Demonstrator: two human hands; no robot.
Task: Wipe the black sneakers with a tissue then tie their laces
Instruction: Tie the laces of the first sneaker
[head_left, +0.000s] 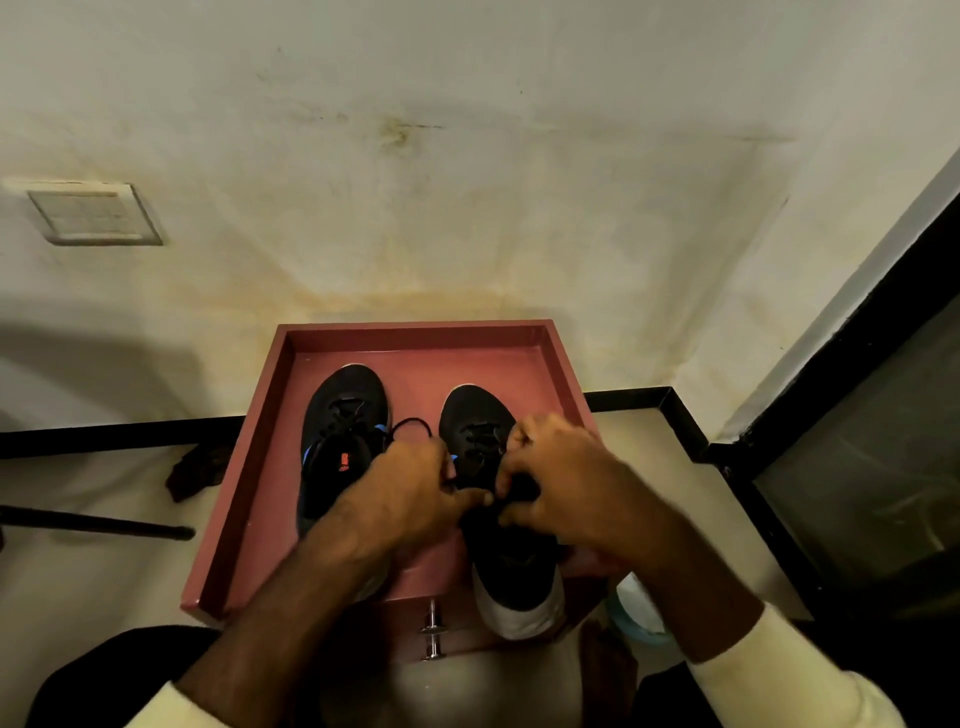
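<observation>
Over right sneaker (483, 457): hands (pinching laces (415, 423))

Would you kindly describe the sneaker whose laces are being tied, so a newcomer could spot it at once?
Find the reddish-brown tray against the stained wall. Two black sneakers lie in it, toes toward the wall. It is the right sneaker, under both hands, its pale heel overhanging the near edge; the left sneaker shows orange and blue marks instead.

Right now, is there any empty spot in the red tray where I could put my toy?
Yes: the strip between the sneaker toes and the tray's far wall is bare. The gap between the left sneaker and right sneaker is crowded: left hand, right hand and lace loop.
</observation>
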